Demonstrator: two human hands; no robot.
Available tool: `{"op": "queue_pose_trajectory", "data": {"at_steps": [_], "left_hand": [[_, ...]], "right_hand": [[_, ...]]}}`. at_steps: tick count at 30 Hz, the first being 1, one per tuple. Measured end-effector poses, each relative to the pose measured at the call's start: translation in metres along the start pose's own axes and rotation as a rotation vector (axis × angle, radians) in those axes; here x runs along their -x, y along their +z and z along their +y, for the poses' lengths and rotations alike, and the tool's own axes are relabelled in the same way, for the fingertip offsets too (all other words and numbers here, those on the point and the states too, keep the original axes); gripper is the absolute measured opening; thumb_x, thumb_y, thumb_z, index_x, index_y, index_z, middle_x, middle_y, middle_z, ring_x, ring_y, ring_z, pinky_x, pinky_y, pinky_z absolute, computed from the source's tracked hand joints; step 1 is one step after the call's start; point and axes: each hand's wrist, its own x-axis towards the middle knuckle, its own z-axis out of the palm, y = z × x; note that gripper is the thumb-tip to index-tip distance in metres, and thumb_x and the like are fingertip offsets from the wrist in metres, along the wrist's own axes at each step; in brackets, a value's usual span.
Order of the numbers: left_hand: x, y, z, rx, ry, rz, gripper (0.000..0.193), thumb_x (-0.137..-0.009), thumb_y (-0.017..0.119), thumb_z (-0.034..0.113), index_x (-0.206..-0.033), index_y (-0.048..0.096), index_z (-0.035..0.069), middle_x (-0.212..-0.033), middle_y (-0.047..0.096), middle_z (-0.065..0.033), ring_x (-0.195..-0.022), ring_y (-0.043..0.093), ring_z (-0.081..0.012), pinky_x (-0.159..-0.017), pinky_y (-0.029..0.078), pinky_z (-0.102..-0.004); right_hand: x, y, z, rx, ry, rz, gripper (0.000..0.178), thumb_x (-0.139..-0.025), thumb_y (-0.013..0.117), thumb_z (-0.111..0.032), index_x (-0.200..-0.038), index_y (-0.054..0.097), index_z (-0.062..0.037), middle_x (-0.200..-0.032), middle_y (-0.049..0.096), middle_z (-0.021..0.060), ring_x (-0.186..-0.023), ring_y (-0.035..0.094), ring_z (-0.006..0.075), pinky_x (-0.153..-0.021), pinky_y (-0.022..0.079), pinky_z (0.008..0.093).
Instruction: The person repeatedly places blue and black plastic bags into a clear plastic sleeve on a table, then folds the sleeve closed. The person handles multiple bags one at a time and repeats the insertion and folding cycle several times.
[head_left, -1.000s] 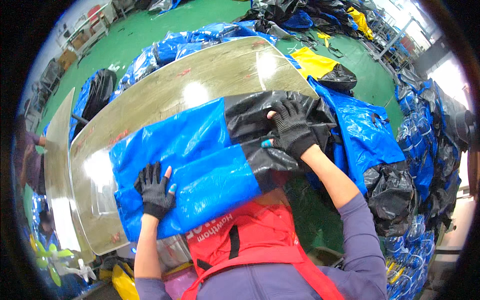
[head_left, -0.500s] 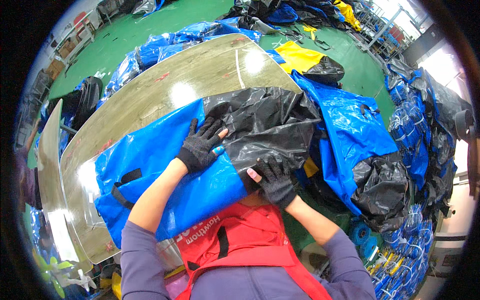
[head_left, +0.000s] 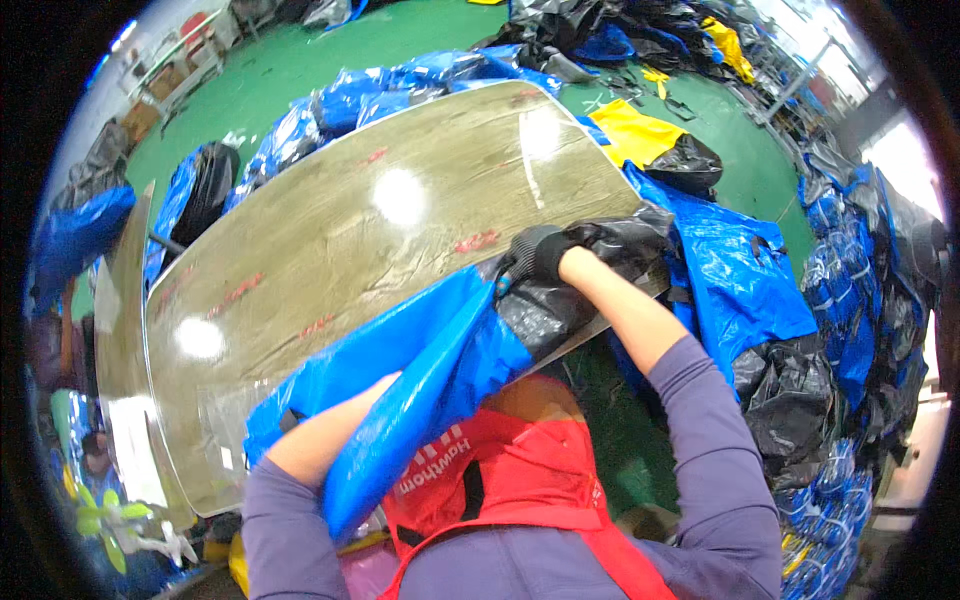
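One large bag of glossy plastic sheeting, part bright blue and part black, lies slantwise across the near side of a broad, shiny, wood-grained tabletop with rounded corners, its blue part hanging over the edge nearest the wearer. The left forearm, bare below a purple-grey sleeve, runs into the blue part, which drapes around it in a loose, puffed fold; the left hand is hidden within, so I cannot tell how far its fingers are open or whether they hold anything. The right hand, in a dark ribbed glove, rests on the black part just beside the seam with the blue, fingers bent downward; whether they have closed on a fold cannot be told. Red marks dot the tabletop. A red apron covers the wearer's front, close to the bag. To the right lies another blue-and-black plastic bag, with a yellow-and-black bag beyond it, and blue plastic bundles line the far side on the green floor. Near the left rim, another person's arm reaches up below a blue plastic piece.
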Motion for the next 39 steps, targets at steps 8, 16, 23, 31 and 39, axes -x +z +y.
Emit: {"op": "queue_pose_trajectory", "data": {"at_steps": [8,16,23,31,39], "left_hand": [[0.218,-0.133,-0.031,0.772,-0.864,-0.071,0.037,-0.092,0.058,0.026,-0.122,0.062,0.006,-0.126,0.061,-0.0108,-0.114,0.057,-0.0251,-0.1,0.044,-0.0381],[0.338,-0.028,0.006,1.166,-0.772,1.106,0.049,-0.097,0.049,0.032,-0.135,0.046,0.002,-0.136,0.048,-0.0127,-0.114,0.051,-0.0204,-0.102,0.038,-0.0362],[0.262,-0.059,-0.037,0.18,-1.194,1.016,0.046,-0.085,0.066,0.041,-0.108,0.061,0.002,-0.091,0.068,-0.0184,-0.08,0.064,-0.0331,-0.072,0.049,-0.0419],[0.191,-0.115,-0.026,-0.985,-0.665,0.365,0.073,-0.084,0.06,0.033,-0.146,0.032,0.007,-0.133,0.051,-0.023,-0.125,0.045,-0.0415,-0.109,0.028,-0.0504],[0.111,-0.108,-0.008,-0.447,-0.772,-0.021,0.072,-0.081,0.053,0.053,-0.135,0.045,0.006,-0.137,0.042,-0.0288,-0.126,0.04,-0.0457,-0.105,0.026,-0.0589]], "right_hand": [[0.013,0.022,0.027,-0.088,0.151,0.112,0.059,-0.074,0.065,-0.06,-0.088,0.072,-0.0035,-0.089,0.067,0.0238,-0.085,0.067,0.039,-0.077,0.052,0.0447],[0.009,0.024,0.014,-0.012,0.276,0.057,0.07,-0.076,0.053,-0.071,-0.093,0.072,-0.0066,-0.093,0.068,0.0218,-0.09,0.066,0.0382,-0.079,0.051,0.0457],[0.036,0.031,0.011,0.051,0.412,0.226,0.072,-0.082,0.043,-0.072,-0.095,0.073,-0.0088,-0.095,0.068,0.0208,-0.09,0.066,0.0382,-0.082,0.05,0.0476],[0.034,0.045,0.01,0.03,0.414,0.296,0.054,-0.084,0.05,-0.055,-0.099,0.073,-0.0081,-0.099,0.069,0.0183,-0.094,0.067,0.0346,-0.085,0.049,0.0464],[0.036,0.05,0.011,-0.025,0.346,0.326,0.043,-0.083,0.054,-0.046,-0.09,0.074,-0.009,-0.092,0.07,0.0178,-0.086,0.069,0.0332,-0.076,0.052,0.0452]]}}
